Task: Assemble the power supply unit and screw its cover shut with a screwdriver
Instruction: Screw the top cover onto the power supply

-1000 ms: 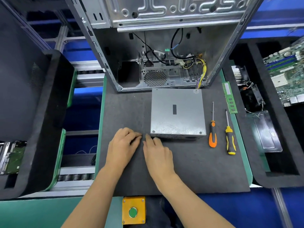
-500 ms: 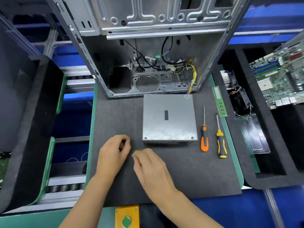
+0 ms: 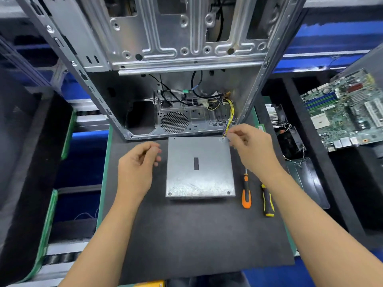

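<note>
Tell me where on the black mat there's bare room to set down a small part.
The widest bare stretch of the black mat is nearest you, between the forearms and below the power supply unit. A narrower strip lies left of the unit, under the left hand. Right of it is crowded: the orange screwdriver, the yellow screwdriver and the right hand.
</note>
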Motion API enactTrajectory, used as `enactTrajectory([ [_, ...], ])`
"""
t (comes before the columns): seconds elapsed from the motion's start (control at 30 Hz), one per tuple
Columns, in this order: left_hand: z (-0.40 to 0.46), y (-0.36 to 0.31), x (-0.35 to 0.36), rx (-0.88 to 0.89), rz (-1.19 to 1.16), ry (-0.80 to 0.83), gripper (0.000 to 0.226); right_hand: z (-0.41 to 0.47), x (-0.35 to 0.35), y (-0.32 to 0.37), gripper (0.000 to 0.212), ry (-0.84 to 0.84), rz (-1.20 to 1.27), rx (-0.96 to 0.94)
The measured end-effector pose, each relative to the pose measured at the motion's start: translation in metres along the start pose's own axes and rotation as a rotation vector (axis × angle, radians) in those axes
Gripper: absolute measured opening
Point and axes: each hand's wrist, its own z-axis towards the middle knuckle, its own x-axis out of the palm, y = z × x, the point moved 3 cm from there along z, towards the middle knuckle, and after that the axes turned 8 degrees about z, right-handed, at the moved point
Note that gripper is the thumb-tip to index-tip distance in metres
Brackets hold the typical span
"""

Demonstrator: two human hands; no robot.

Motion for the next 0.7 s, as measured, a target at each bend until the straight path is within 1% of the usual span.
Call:
enactTrajectory([
  [0.07, 0.008, -0.008, 0.007, 0.042, 0.063, 0.001, 0.026, 0.006, 0.005, 0.000, 0.011, 0.022, -0.076, -0.086],
  [0.17, 0.020, -0.017, 0.019, 0.155, 0.194, -0.001, 0.019, 0.011, 0.007, 0.004, 0.012, 0.009, -0.159, -0.217],
  [0.27, 0.031, -0.020, 0.030, 0.211, 0.255, 0.008, 0.017, 0.014, 0.007, 0.005, 0.013, 0.060, -0.223, -0.268],
  [0.4, 0.038, -0.019, 0.039, 0.217, 0.245, 0.009, 0.026, 0.018, 0.006, 0.004, 0.013, 0.148, -0.274, -0.235],
  [0.5, 0.038, -0.015, 0.044, 0.176, 0.204, 0.060, 0.033, 0.017, 0.006, 0.008, 0.013, 0.209, -0.336, -0.273],
  [0.6, 0.039, -0.011, 0.050, 0.126, 0.173, 0.118, 0.026, 0.017, 0.005, 0.010, 0.014, 0.241, -0.402, -0.285],
  [0.7, 0.040, -0.007, 0.053, 0.071, 0.135, 0.133, 0.022, 0.015, 0.005, 0.006, 0.013, 0.224, -0.357, -0.231],
])
